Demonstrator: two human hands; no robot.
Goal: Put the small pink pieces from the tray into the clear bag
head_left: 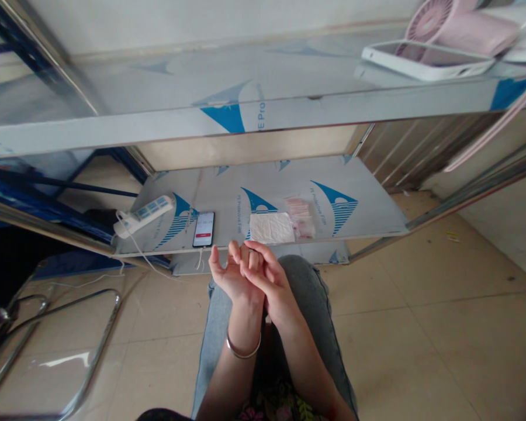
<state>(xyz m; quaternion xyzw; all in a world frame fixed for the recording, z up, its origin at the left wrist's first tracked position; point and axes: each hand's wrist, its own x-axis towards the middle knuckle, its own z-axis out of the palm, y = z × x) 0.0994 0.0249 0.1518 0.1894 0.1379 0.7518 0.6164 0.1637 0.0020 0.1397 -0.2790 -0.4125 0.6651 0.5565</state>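
Your left hand (230, 275) is open, your right hand (267, 278) touches its fingers. The white pad (272, 228) nearby looks soft and light; pinch its edge.

both forearms are raised side by side above the lap, with the wrists close together. the left hand (230, 275) is held palm up, its fingers loosely spread. the right hand (267, 278) is laid against it, with its fingers curled over the left fingertips
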